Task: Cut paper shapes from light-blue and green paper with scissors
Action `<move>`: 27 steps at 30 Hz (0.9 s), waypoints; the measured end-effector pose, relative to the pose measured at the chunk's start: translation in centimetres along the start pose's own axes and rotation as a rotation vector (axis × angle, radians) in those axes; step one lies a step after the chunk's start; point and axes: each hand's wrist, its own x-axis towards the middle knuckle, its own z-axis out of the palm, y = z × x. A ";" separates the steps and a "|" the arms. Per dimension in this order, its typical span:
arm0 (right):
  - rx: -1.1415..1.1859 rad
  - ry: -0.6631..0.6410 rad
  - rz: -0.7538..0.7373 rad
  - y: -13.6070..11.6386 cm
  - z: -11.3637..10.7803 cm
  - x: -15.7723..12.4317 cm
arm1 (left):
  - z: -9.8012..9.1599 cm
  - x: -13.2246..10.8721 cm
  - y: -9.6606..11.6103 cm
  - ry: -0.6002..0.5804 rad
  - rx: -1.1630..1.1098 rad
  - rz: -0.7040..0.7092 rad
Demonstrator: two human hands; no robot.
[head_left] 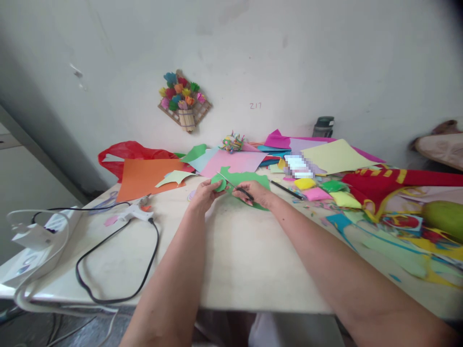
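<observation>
Near the middle of the table, my left hand [205, 196] is closed on a small rounded piece of green paper [220, 185]. My right hand [249, 192] grips a pair of scissors [247, 194] by its dark handles, the blades pointing up and left toward the green piece. Whether the blades touch the paper is too small to tell. Just behind and beneath my right hand lies a larger green paper sheet [255, 179] with a wavy cut edge. A black pen [286, 190] rests to the right of it.
An orange sheet [152, 177] and a red plastic bag [133, 155] lie at the back left. A glue gun [137, 214] with a looping black cord sits left, beside a power strip [54, 236]. Colourful packets [316, 193], a phone [298, 166] and paper scraps [394, 248] cover the right.
</observation>
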 end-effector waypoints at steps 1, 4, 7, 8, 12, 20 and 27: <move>0.001 0.002 0.001 -0.1 0.0 0.0 | 0.0 0.0 0.0 0.001 -0.003 0.000; 0.001 0.009 0.009 -0.1 0.1 -0.1 | -0.2 0.1 0.0 0.006 -0.012 0.002; 0.000 0.003 0.014 0.0 0.0 0.0 | -0.3 0.2 -0.1 0.017 -0.018 0.005; -0.001 0.000 0.011 0.0 0.0 0.1 | -0.4 0.3 -0.1 0.023 -0.021 0.006; 0.004 -0.001 0.012 0.3 -0.1 0.2 | -0.5 0.4 -0.2 0.041 -0.032 0.006; -0.016 -0.031 0.014 0.5 -0.3 0.1 | -0.5 0.4 -0.4 -0.005 -0.011 0.027; -0.023 -0.013 0.026 0.2 -0.2 0.0 | -0.5 0.4 -0.5 -0.029 -0.006 0.026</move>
